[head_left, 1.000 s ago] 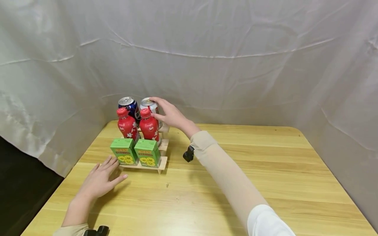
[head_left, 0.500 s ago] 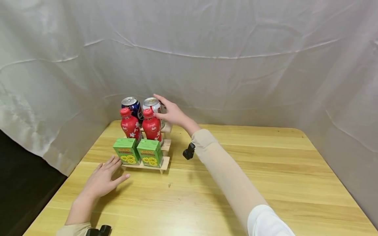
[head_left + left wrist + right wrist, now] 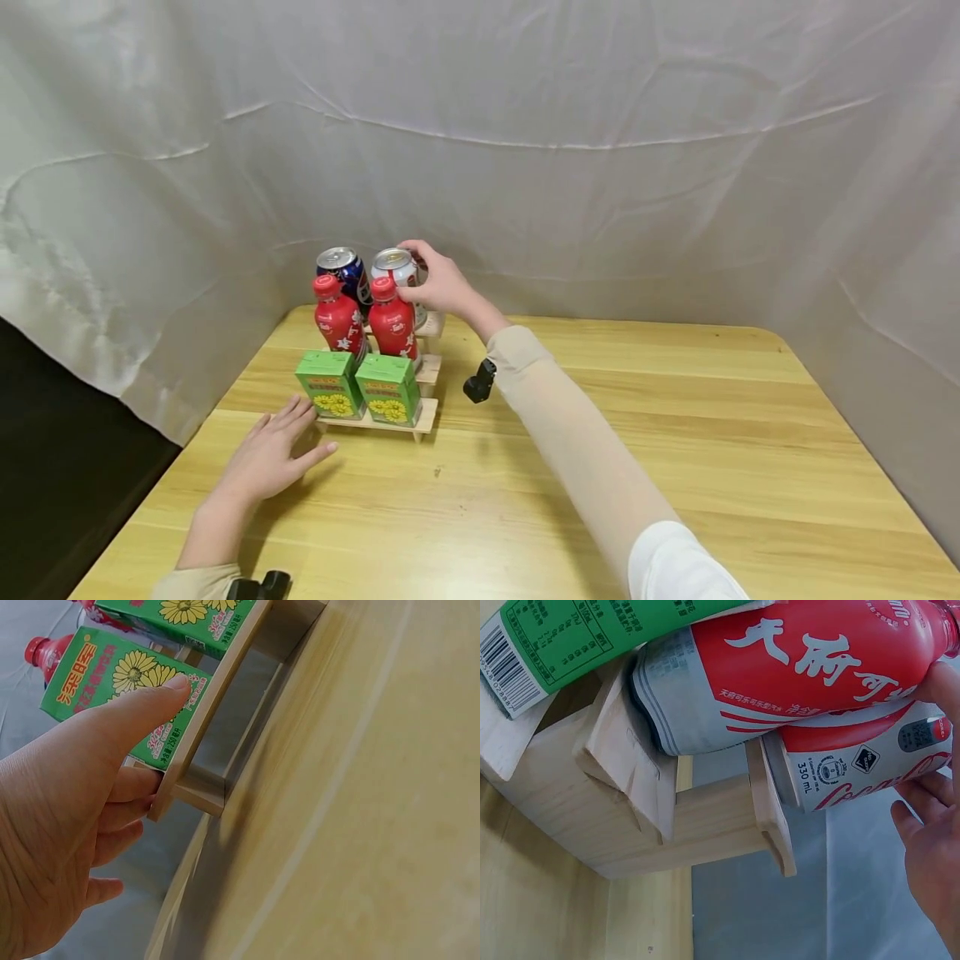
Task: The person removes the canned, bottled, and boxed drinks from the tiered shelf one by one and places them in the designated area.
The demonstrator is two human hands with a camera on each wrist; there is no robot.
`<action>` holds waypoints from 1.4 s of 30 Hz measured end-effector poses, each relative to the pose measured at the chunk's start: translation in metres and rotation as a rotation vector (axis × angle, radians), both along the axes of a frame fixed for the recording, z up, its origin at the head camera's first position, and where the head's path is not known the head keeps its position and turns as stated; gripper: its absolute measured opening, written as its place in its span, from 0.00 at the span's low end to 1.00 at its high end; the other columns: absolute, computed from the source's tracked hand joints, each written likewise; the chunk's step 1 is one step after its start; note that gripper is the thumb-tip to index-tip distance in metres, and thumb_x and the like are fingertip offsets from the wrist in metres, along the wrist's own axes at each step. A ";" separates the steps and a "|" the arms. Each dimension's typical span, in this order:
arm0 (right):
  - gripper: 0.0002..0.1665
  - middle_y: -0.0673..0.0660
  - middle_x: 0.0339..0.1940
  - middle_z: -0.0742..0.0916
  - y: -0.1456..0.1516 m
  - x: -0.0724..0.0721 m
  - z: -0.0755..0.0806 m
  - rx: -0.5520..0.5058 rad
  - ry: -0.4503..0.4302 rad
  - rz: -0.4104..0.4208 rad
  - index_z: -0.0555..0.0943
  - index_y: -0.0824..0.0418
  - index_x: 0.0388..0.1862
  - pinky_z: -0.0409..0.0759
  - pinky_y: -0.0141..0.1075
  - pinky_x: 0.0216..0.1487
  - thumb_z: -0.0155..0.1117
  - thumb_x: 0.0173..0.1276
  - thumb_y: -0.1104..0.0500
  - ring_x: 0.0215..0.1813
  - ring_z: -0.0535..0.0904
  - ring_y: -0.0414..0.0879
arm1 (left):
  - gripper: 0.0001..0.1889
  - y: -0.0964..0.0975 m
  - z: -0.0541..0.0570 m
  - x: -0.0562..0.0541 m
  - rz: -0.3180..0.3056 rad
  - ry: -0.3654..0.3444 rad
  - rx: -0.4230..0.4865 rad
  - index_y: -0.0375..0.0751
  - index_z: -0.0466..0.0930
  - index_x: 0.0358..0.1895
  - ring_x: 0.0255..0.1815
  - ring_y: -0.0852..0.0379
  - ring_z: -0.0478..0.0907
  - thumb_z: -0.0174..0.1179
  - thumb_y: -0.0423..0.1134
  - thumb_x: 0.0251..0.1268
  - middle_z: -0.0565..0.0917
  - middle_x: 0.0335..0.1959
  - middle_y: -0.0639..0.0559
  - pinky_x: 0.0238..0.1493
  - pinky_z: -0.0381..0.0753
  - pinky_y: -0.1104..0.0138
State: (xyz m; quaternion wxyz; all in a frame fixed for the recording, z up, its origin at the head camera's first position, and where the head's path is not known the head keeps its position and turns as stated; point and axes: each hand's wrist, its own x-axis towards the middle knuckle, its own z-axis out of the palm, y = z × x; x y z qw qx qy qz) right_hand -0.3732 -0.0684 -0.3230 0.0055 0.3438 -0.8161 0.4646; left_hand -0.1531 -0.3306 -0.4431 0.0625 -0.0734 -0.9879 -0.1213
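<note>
A three-step wooden stand (image 3: 427, 415) bears drinks in pairs. On its top step are a dark blue can (image 3: 347, 272) and a white-and-red Coca-Cola can (image 3: 870, 761). My right hand (image 3: 444, 287) holds the Coca-Cola can, fingers curled round its far side and thumb near the neck of the right red bottle (image 3: 393, 327). Another red bottle (image 3: 339, 323) shares the middle step. Two green drink cartons, the left (image 3: 330, 385) and right (image 3: 388, 392), occupy the bottom step. At the stand's front left end rests my left hand (image 3: 270, 458), fingers extended, thumb apart in the head view.
The wooden table (image 3: 637, 467) stretches right and forward of the stand. Grey cloth (image 3: 562, 192) hangs close behind it and on both sides. A black cloth area (image 3: 67, 467) lies beyond the table's left edge.
My right hand's fingers have curled in round the Coca-Cola can. The head view has shifted slightly, so the stand appears farther right. My left hand stays at the stand's end.
</note>
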 end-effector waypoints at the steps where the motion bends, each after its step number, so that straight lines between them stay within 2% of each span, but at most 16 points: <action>1: 0.41 0.54 0.62 0.80 0.000 0.000 0.000 -0.003 0.000 -0.007 0.65 0.50 0.70 0.78 0.41 0.64 0.71 0.59 0.55 0.66 0.75 0.48 | 0.42 0.000 0.000 0.000 0.001 -0.001 0.002 0.32 0.68 0.68 0.75 0.34 0.57 0.55 0.65 0.64 0.63 0.73 0.33 0.72 0.52 0.35; 9: 0.39 0.52 0.59 0.81 0.004 0.002 -0.001 -0.039 0.053 -0.040 0.68 0.50 0.66 0.80 0.40 0.57 0.73 0.55 0.56 0.58 0.78 0.45 | 0.43 0.001 0.000 0.002 0.005 -0.006 0.000 0.33 0.67 0.69 0.76 0.34 0.57 0.54 0.66 0.64 0.62 0.74 0.34 0.73 0.52 0.36; 17: 0.40 0.53 0.59 0.80 0.021 0.004 -0.003 -0.096 0.107 -0.102 0.69 0.52 0.65 0.80 0.41 0.59 0.75 0.54 0.55 0.59 0.78 0.46 | 0.43 0.004 0.004 0.001 0.000 -0.015 0.004 0.33 0.67 0.69 0.76 0.35 0.56 0.55 0.66 0.64 0.62 0.74 0.35 0.74 0.52 0.37; 25: 0.42 0.55 0.58 0.80 0.042 0.007 -0.004 -0.079 0.227 -0.134 0.69 0.55 0.65 0.79 0.45 0.60 0.76 0.51 0.54 0.59 0.77 0.48 | 0.43 0.005 0.002 -0.002 -0.002 -0.010 -0.005 0.34 0.68 0.69 0.76 0.36 0.56 0.54 0.66 0.63 0.62 0.74 0.36 0.74 0.53 0.37; 30: 0.43 0.56 0.58 0.79 0.056 0.013 -0.003 -0.074 0.236 -0.141 0.69 0.56 0.66 0.79 0.47 0.60 0.75 0.50 0.56 0.58 0.76 0.49 | 0.43 0.006 0.001 -0.002 -0.002 -0.018 -0.002 0.33 0.67 0.69 0.77 0.36 0.55 0.54 0.66 0.63 0.62 0.74 0.35 0.74 0.53 0.37; 35: 0.43 0.55 0.58 0.80 0.072 0.018 -0.003 -0.067 0.263 -0.180 0.69 0.55 0.66 0.77 0.49 0.61 0.75 0.49 0.57 0.59 0.75 0.48 | 0.43 0.006 0.002 -0.002 -0.004 -0.015 0.002 0.33 0.68 0.69 0.77 0.36 0.56 0.55 0.66 0.63 0.62 0.74 0.35 0.73 0.53 0.37; 42: 0.43 0.55 0.58 0.80 0.092 0.024 -0.006 -0.054 0.310 -0.219 0.70 0.54 0.65 0.72 0.54 0.62 0.75 0.48 0.55 0.62 0.71 0.50 | 0.43 0.006 0.003 -0.003 -0.004 -0.019 -0.003 0.33 0.68 0.69 0.77 0.35 0.56 0.55 0.66 0.63 0.63 0.74 0.35 0.74 0.52 0.37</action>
